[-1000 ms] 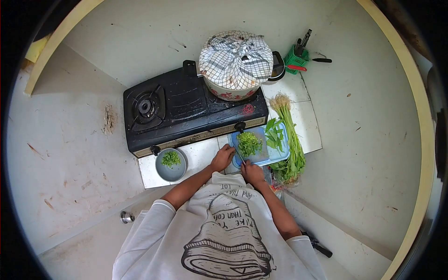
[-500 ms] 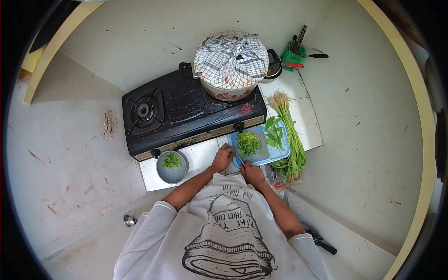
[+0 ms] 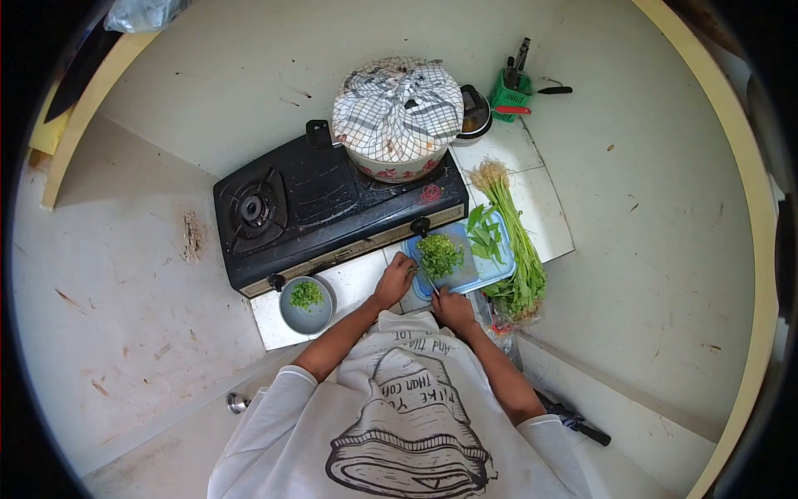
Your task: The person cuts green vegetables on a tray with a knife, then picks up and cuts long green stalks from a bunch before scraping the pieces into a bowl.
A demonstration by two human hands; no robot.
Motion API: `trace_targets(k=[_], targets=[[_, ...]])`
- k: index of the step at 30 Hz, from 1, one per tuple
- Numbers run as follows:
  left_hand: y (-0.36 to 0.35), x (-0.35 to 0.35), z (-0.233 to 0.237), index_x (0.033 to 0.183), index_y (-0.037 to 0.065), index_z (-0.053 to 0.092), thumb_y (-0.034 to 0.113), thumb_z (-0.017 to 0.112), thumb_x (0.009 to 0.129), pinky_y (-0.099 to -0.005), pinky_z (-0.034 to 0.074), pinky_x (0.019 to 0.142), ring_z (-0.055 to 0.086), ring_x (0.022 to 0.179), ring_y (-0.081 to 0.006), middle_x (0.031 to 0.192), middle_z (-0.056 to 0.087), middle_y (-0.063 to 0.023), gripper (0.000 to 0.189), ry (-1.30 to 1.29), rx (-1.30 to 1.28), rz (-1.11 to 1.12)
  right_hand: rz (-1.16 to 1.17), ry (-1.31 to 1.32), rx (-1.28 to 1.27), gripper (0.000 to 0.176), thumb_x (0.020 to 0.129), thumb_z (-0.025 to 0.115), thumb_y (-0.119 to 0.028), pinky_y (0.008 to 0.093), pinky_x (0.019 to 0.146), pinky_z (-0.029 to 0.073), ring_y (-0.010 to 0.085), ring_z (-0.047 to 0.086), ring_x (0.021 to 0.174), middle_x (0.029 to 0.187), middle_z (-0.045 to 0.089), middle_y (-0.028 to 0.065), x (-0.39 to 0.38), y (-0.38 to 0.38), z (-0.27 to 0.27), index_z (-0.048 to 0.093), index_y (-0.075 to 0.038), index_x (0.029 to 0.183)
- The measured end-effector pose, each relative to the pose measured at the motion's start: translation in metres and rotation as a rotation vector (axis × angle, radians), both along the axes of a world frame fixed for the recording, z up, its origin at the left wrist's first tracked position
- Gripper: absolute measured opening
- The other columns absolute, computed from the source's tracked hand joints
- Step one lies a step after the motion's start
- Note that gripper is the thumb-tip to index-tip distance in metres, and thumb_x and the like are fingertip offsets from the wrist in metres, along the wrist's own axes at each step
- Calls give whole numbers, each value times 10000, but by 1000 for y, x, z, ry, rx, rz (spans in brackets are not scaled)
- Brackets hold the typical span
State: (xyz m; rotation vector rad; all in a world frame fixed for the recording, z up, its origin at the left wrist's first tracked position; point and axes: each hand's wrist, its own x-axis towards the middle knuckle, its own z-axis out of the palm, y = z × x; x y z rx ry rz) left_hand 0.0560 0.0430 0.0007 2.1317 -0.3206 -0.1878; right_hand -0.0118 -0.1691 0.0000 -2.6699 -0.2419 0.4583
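In my right hand (image 3: 455,309) is a knife (image 3: 433,286), its thin blade angled up and left at the near edge of a blue tray (image 3: 422,293). My left hand (image 3: 396,279) is pinched at the tray's left edge, close to the blade tip; what its fingers hold is too small to tell. A pile of chopped greens (image 3: 440,256) lies on the tray just beyond both hands. Loose green leaves (image 3: 485,235) rest on the tray's right part. Along its right side lies a bundle of long-stemmed greens (image 3: 522,245), roots toward the wall.
A grey bowl (image 3: 307,323) with some chopped greens stands on the tiles at left. Behind the tray is a black two-burner stove (image 3: 320,187), bearing a large pot (image 3: 395,169) covered by a checked cloth (image 3: 399,108). A green basket (image 3: 509,98) of utensils stands at the back right.
The view has shifted slightly. Both hands stay in nearly the same place at the near left of the tray, the knife still in the right hand.
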Motion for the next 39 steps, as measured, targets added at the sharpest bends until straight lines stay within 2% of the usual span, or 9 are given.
trace_targets(k=[6,18,24,33,39], targets=[[-3,-1,2,1072,-1,646,-18,638,887,-510,539,824,644,957,-431,1081,557,-201,186,-76,61,-96,-28,-30,38,392,1034,535,-393,588,596,561,478,685,635,687,676,265,-5,-2,6,577,-4,1010],[-3,-11,-4,1014,12,678,-3,661,873,-470,528,846,628,945,-387,1014,580,-185,143,-82,39,-76,9,-23,46,393,1038,526,-372,571,563,562,460,685,591,643,666,253,-6,2,1,571,13,972],[-4,-8,-7,946,0,683,-6,672,858,-467,532,826,641,923,-395,943,616,-189,89,-24,-2,-24,7,-21,11,396,1039,520,-369,544,578,578,444,695,599,652,680,237,7,13,-3,588,17,981],[-5,-5,-9,908,13,716,5,795,774,-431,546,789,680,852,-354,915,671,-176,156,73,-25,161,31,14,4,384,1023,543,-352,553,614,581,442,707,641,692,693,242,0,1,0,607,26,998],[-5,-5,-3,858,16,722,34,789,787,-429,547,782,676,848,-350,897,662,-176,99,49,26,150,19,7,7,385,1013,555,-358,552,593,578,444,702,623,674,684,245,-1,2,-1,607,23,989]])
